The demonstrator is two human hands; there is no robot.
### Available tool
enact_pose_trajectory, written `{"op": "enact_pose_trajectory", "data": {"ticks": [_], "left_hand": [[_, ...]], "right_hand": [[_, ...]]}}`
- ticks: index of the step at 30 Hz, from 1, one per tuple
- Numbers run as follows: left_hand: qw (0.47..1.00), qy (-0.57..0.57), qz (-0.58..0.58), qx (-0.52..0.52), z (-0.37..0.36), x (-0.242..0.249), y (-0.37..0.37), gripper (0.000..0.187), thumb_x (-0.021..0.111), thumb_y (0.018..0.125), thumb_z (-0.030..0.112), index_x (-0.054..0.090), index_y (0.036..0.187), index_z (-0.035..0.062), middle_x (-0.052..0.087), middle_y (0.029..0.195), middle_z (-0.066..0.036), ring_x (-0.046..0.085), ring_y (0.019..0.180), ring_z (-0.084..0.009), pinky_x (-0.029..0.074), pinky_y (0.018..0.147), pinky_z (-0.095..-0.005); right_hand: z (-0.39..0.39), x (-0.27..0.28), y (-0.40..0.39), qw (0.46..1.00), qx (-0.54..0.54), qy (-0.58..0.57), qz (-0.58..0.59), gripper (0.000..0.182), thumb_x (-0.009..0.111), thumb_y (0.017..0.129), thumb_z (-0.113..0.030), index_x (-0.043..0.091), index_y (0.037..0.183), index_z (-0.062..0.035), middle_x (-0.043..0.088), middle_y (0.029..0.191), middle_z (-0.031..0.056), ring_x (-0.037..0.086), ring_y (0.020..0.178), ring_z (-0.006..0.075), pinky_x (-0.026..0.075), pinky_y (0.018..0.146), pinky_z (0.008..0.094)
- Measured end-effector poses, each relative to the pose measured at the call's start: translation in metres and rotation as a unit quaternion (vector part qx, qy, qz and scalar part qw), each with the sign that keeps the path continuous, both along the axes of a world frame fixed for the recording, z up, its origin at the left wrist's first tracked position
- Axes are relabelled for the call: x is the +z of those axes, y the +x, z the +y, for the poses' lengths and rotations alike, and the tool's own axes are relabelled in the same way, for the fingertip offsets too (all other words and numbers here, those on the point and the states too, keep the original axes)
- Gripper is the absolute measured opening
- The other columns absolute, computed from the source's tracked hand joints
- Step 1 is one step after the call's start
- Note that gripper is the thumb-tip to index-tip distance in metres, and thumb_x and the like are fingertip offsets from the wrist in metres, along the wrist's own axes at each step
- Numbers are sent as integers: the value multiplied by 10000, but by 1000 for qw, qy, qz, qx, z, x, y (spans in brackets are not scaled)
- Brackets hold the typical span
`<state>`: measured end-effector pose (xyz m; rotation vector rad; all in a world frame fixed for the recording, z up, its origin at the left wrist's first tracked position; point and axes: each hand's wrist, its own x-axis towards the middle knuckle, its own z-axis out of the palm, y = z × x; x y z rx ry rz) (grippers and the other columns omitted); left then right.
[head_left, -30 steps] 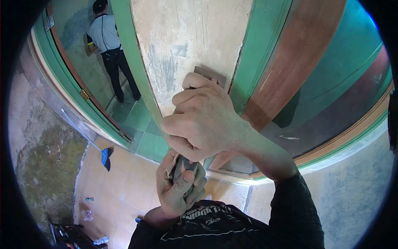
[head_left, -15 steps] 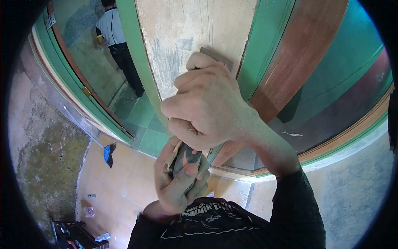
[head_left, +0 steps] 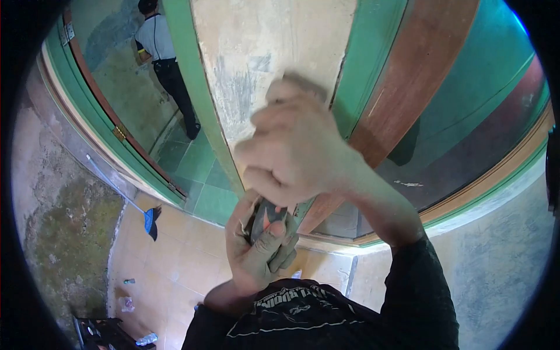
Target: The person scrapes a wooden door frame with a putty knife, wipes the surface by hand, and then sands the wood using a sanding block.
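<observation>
A pale wall panel (head_left: pixel 230 76) with grey smears stands in front of me between green frames. My right hand (head_left: pixel 294 146) is a fist, blurred by motion, in front of its lower part. From its top juts the flat, straight-edged blade of a scraper (head_left: pixel 314 87), close against the panel; the handle is hidden in the fist. Below, my left hand (head_left: pixel 251 256) grips a dark rounded piece with orange marks (head_left: pixel 268 219), its thumb laid across the front. What this piece is I cannot tell. Pale dust coats both hands.
At the left, a person (head_left: pixel 160 58) faces a wall beyond a green door frame (head_left: pixel 186 87). A blue broom (head_left: pixel 150 221) leans by the doorstep. On the tiled floor lie a plastic bottle (head_left: pixel 147 339) and small litter (head_left: pixel 126 304). Dark glass (head_left: pixel 455 140) curves along the right.
My right hand has shifted slightly right with the scraper, now blurred. My left hand has moved a little to the right with the dark piece.
</observation>
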<state>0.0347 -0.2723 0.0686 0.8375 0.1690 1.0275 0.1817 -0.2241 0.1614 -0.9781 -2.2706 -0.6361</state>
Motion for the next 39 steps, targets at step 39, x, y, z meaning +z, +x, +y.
{"op": "enact_pose_trajectory", "data": {"ticks": [39], "left_hand": [[993,-13,88,-74,12,-92,-39,388,591,907,224,444,1162,-29,449,577,-23,349,362,-63,247,330,-205]], "right_hand": [[-10,-91,-17,989,99,-110,-21,189,651,672,-238,536,714,-94,496,718,9,494,768,171,405,735,336]]}}
